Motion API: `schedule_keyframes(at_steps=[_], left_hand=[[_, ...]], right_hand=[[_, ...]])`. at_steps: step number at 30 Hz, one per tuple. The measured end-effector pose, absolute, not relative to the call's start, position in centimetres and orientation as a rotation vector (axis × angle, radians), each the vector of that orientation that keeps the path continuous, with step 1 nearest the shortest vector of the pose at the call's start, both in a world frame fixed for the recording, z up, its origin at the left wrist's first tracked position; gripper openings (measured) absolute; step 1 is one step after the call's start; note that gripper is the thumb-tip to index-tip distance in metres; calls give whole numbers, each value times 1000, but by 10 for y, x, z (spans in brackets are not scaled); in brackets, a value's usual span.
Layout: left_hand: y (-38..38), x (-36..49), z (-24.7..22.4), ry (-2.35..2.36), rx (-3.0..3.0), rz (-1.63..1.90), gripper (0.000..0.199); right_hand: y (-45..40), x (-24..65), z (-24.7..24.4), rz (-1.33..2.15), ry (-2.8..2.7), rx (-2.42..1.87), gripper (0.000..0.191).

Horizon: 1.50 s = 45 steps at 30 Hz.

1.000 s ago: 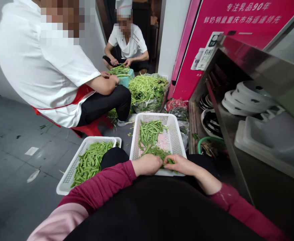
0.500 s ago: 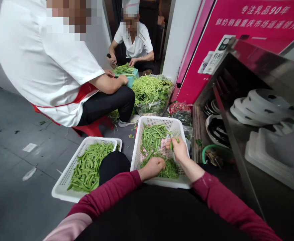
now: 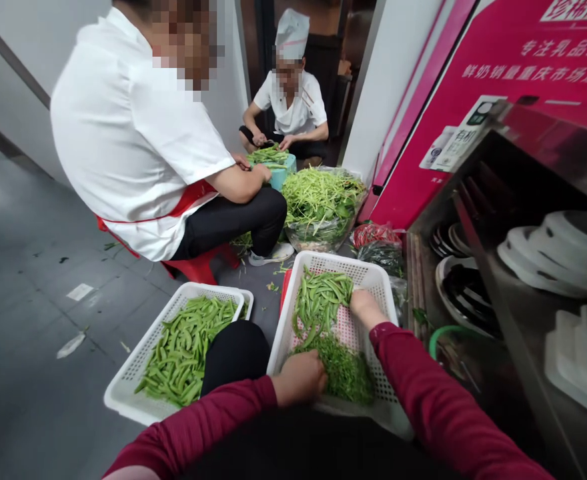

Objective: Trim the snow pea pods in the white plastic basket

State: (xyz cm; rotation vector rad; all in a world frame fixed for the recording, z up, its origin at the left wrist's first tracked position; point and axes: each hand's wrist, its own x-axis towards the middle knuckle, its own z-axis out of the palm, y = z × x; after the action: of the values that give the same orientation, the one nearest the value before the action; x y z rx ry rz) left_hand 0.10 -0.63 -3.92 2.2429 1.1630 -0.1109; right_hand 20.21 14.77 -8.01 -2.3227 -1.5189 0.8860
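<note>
A white perforated basket [image 3: 287, 320] stands in front of me, with green pea pods [image 3: 322, 300] in its far part and a pile of thin green trimmings [image 3: 346, 373] in its near part. My left hand [image 3: 301, 378] is closed beside the trimmings; whatever its fingers hold is hidden. My right hand [image 3: 366, 307] reaches to the right edge of the pods, its fingers pressed together, and what they grip cannot be made out. To the left, a second white basket [image 3: 123, 380] is heaped with more pods [image 3: 186, 350], next to my knee.
A person in white [image 3: 138, 133] sits on a red stool [image 3: 201, 267] at the left. Another person [image 3: 293, 107] squats behind a bag of greens [image 3: 323, 200]. A metal shelf [image 3: 503, 300] with white dishes and a green-rimmed bin [image 3: 436, 339] stand at the right.
My right hand, which held a green pod above the basket, has lowered to the pods' right edge. My left hand stays closed near the trimmings. The view has shifted left and up.
</note>
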Motion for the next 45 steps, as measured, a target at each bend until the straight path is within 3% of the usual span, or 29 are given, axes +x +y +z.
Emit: schedule_keyframes(at_steps=[3, 6, 10, 13, 18, 22, 25, 34, 39, 45], left_hand=[[6, 4, -33, 1347, 2171, -31, 38], [18, 13, -30, 1379, 1911, 184, 34], [22, 32, -29, 1085, 1308, 361, 34], [16, 43, -23, 863, 1172, 505, 36], [5, 45, -8, 959, 1161, 676, 23], [0, 35, 6, 1110, 1048, 685, 11], [-2, 28, 14, 982, 1036, 594, 10], [-2, 28, 29, 828, 1144, 528, 16], [-6, 28, 12, 904, 1182, 535, 13], [-4, 15, -7, 1207, 1426, 335, 17]], right_hand=[[116, 213, -68, 1012, -1533, -2293, 13], [67, 219, -47, 1169, -1512, -2209, 13], [6, 210, -19, 1621, -1324, -1711, 13], [-19, 199, -7, 1792, -1238, -1420, 21], [-28, 191, -3, 1473, -1344, -1541, 33], [-29, 193, 2, 874, -1729, -1657, 23], [-31, 195, 6, 685, -2040, -1502, 21], [-36, 199, 19, 650, -2201, -1340, 21], [-40, 196, 23, 821, -1780, -1385, 21], [-43, 199, 11, 1288, -1209, -1371, 32]])
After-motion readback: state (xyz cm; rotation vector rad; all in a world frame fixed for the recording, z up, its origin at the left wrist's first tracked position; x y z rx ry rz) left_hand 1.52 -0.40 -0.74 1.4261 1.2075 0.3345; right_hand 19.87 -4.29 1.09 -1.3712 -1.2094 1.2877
